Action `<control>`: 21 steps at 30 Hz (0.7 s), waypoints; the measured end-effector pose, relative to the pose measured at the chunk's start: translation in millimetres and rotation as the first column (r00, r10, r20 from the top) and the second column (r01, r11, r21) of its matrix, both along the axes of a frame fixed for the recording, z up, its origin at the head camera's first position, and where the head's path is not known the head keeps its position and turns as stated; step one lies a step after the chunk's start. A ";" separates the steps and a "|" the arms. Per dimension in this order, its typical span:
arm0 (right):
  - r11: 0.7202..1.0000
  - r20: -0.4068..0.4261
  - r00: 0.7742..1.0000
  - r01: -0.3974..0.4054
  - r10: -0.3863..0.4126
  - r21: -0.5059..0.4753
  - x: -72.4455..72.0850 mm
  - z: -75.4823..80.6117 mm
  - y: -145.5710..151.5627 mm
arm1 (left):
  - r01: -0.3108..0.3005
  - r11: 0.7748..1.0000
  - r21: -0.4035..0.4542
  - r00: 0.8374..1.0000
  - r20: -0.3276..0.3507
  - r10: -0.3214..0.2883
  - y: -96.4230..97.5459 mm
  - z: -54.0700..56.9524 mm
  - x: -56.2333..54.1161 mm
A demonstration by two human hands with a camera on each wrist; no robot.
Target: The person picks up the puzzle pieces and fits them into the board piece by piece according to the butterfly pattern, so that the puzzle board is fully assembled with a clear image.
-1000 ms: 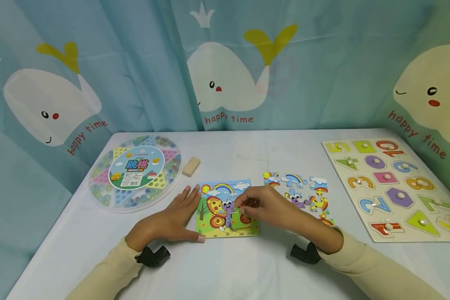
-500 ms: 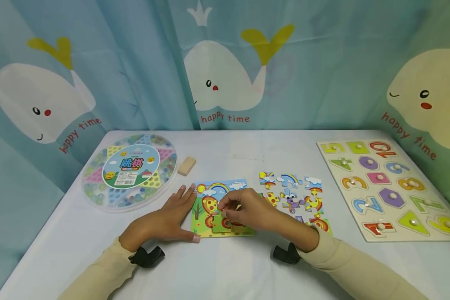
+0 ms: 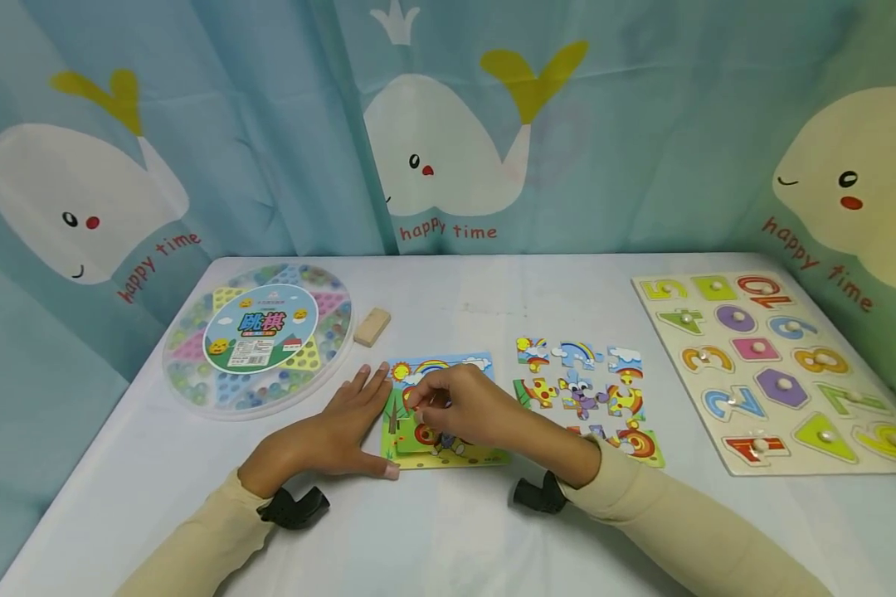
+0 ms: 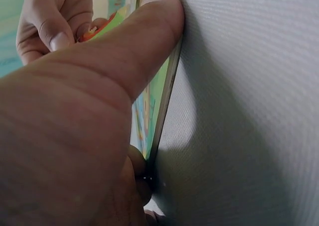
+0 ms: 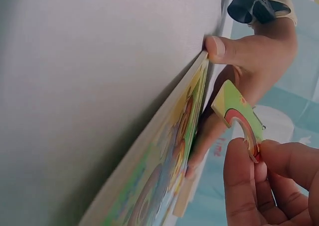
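My right hand [image 3: 474,406] pinches a green jigsaw piece with a red curve [image 5: 241,109] between thumb and fingertips. It holds the piece over the lower left part of a picture board [image 3: 481,456], which shows a butterfly scene with a rainbow. In the right wrist view the piece is tilted and raised off the board. My left hand [image 3: 328,435] lies spread along the board's left side, its thumb [image 4: 149,31] at the near left corner and its fingertips at the left edge. The right hand hides the board's middle.
Several loose jigsaw pieces [image 3: 582,396] lie in rows right of the board. Beyond them is a number-and-shape peg board [image 3: 754,377]. A round marble game box [image 3: 261,332] and a small wooden block [image 3: 372,327] sit at the back left. A whale-print curtain [image 3: 291,149] hangs behind.
My right hand has moved left across the board with the jigsaw piece, from the board's right side to its lower left. The left hand has stayed in place beside the board.
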State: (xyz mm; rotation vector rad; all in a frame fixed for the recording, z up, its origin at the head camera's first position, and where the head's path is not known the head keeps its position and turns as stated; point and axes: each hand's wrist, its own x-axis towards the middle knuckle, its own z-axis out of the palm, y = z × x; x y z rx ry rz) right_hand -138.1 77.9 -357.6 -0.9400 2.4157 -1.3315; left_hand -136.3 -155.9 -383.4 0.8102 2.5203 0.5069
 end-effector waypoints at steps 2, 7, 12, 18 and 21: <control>1.000 0.008 1.000 0.005 -0.006 0.007 -0.4 0.6 -3.3 | 0.001 1.000 -0.001 1.000 -0.002 -0.001 -0.8 0.1 0.0; 1.000 0.018 1.000 0.006 -0.007 0.018 -1.4 0.2 -8.5 | 0.007 1.000 0.008 1.000 0.004 -0.007 -0.8 0.8 -0.2; 0.999 0.017 1.000 0.011 -0.011 0.030 -2.7 -1.7 -11.7 | 0.002 1.000 0.011 1.000 0.009 -0.002 -1.5 0.8 -0.4; 0.998 -0.012 1.000 0.025 -0.025 0.051 -3.6 -4.8 -15.6 | -0.010 0.999 0.031 1.000 0.028 0.009 -1.9 0.2 -0.9; 0.997 -0.020 0.999 0.038 -0.037 0.073 -3.4 -4.8 -17.6 | -0.013 0.999 0.035 0.999 0.030 0.012 -1.5 0.0 -1.2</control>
